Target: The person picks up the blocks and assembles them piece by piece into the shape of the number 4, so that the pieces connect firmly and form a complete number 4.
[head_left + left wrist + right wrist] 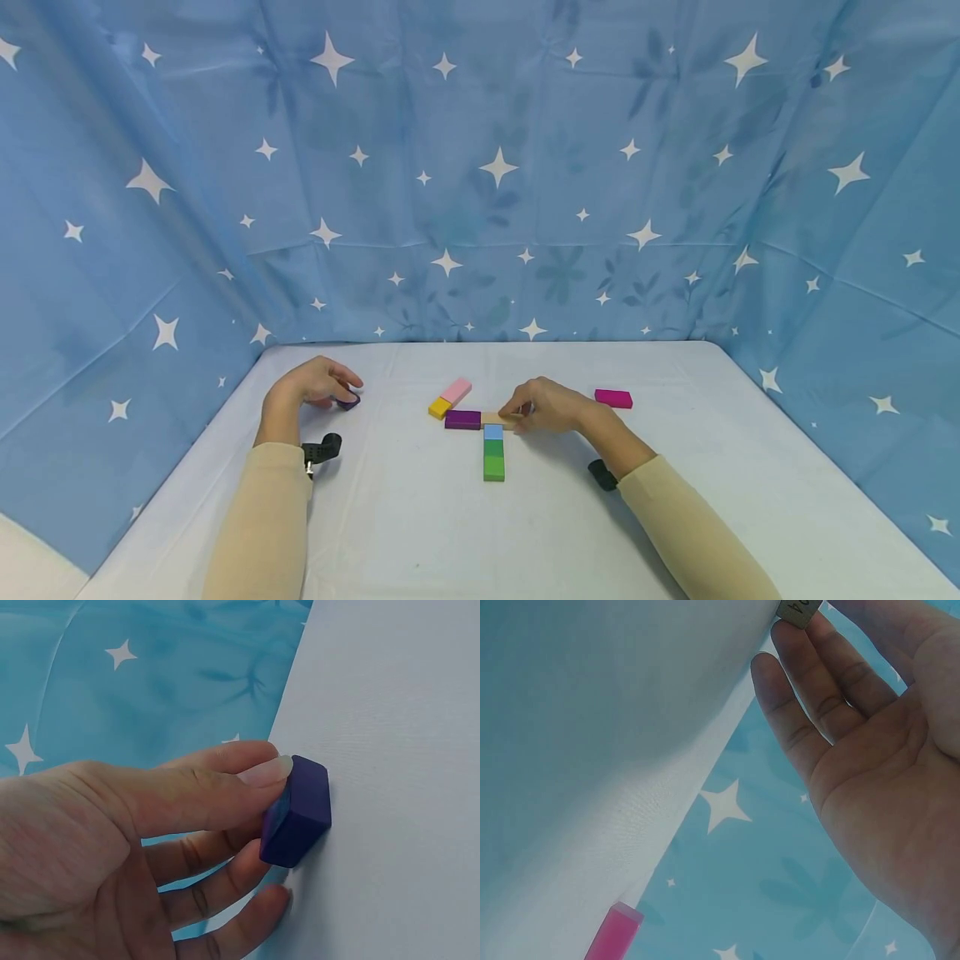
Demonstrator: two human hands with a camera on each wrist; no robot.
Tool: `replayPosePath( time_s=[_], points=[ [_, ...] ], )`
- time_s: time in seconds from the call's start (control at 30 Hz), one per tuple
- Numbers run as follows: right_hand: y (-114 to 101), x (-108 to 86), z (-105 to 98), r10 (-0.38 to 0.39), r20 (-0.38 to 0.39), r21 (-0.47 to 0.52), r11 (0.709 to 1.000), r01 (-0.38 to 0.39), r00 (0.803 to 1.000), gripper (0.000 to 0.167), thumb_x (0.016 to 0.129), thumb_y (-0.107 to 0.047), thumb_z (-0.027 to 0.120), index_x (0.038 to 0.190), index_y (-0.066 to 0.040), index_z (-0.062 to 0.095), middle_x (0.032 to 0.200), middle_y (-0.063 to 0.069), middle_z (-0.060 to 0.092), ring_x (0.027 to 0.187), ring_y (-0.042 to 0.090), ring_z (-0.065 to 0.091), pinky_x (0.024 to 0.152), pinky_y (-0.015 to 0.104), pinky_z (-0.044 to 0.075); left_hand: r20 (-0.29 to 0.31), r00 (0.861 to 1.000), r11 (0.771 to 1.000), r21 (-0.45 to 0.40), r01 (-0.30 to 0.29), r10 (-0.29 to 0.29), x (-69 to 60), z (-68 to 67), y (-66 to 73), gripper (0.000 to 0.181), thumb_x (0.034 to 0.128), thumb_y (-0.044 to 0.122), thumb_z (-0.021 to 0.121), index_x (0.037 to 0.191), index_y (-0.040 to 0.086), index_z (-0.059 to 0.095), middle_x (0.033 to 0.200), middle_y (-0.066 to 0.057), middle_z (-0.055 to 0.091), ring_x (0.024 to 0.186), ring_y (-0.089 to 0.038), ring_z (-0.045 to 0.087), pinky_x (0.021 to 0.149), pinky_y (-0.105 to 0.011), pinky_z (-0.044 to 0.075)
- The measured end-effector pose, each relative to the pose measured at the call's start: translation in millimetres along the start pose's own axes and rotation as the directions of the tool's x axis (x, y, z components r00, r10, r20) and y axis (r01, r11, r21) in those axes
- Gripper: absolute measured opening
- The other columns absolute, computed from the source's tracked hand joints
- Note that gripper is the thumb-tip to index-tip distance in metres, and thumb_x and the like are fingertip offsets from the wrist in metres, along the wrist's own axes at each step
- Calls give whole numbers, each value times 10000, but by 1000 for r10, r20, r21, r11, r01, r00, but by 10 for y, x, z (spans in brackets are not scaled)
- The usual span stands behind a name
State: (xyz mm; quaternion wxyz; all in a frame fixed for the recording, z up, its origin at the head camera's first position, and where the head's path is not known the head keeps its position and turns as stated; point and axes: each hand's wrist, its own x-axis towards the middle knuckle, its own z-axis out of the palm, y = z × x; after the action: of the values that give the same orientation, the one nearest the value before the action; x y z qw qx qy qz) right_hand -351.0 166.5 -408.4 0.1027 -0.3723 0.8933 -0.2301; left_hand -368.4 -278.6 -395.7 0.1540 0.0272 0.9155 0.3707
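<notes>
My left hand [318, 382] is at the left of the table, pinching a small dark purple block [304, 814] between thumb and fingers; the block is close to the white surface. Near the middle, my right hand [551, 404] grips a tan wooden block [800, 611] with dark marks on its end. In the head view the fingers partly cover this tan piece, at the right end of a row with a purple block [462, 419]. Below the row runs a column: a light blue block [492, 432], a dark green block [493, 448] and a light green block [493, 471].
A pink block [455, 392] and a yellow block [439, 407] lie end to end at a slant, just above the purple one. Right of my right hand lies a magenta block [613, 398]. A blue star-patterned curtain [465, 208] surrounds the white table [420, 533].
</notes>
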Motion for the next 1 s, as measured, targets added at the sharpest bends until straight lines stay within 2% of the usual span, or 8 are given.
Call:
replayPosePath(
  time_s=[0.27, 0.4, 0.63, 0.8, 0.87, 1.0],
  points=[
    [-1, 4, 0, 4, 7, -1, 1000, -4, 1000, 329, 894, -83, 813, 1220, -119, 784, 1086, -49, 769, 943, 86, 653, 847, 245, 558, -4, 1000, 1000, -14, -22, 22, 9, 8, -22, 339, 890, 75, 802, 1215, -2, 744, 1245, -176, 722, 1007, -184, 703, 876, -350, 595],
    [2, 0, 2, 2, 8, -4, 1000, -2, 1000, 326, 895, -84, 813, 1217, -117, 785, 1088, -45, 770, 943, 85, 656, 843, 241, 555, -10, 1000, 1000, -2, -28, 27, -1, 20, -4, 347, 896, 97, 800, 1228, 11, 745, 1244, -178, 725, 999, -177, 711, 875, -332, 586],
    [0, -1, 7, 6, 4, -10, 1000, -6, 1000, 328, 896, -92, 814, 1221, -126, 785, 1080, -56, 768, 942, 82, 655, 849, 241, 557, -12, 999, 999, 15, -46, 46, 10, 42, 27, 375, 887, 114, 810, 1249, 44, 746, 1200, -130, 747, 971, -163, 695, 864, -314, 569],
    [1, 1, 6, 12, 4, -12, 1000, -12, 1000, 334, 897, -95, 815, 1228, -129, 783, 1074, -59, 765, 943, 86, 655, 853, 245, 561, -31, 996, 995, 64, -79, 82, 57, 65, 27, 343, 901, 141, 795, 1233, 62, 759, 1153, -98, 763, 948, -161, 695, 881, -342, 563],
    [3, 1, 4, 14, 5, -10, 1000, -14, 1000, 337, 896, -94, 815, 1229, -129, 782, 1077, -58, 766, 944, 88, 657, 852, 246, 564, -43, 996, 995, 58, -80, 82, 84, 81, 30, 321, 913, 120, 775, 1227, 55, 761, 1150, -100, 764, 948, -163, 694, 884, -344, 568],
    [18, -2, 3, 18, 7, -4, 1000, -18, 1000, 335, 896, -98, 816, 1228, -134, 783, 1080, -61, 767, 946, 82, 660, 852, 244, 564, -65, 996, 998, -11, -59, 58, 129, 123, 51, 283, 940, 25, 714, 1219, -4, 748, 1187, -164, 744, 980, -191, 708, 887, -345, 600]
  ],
)
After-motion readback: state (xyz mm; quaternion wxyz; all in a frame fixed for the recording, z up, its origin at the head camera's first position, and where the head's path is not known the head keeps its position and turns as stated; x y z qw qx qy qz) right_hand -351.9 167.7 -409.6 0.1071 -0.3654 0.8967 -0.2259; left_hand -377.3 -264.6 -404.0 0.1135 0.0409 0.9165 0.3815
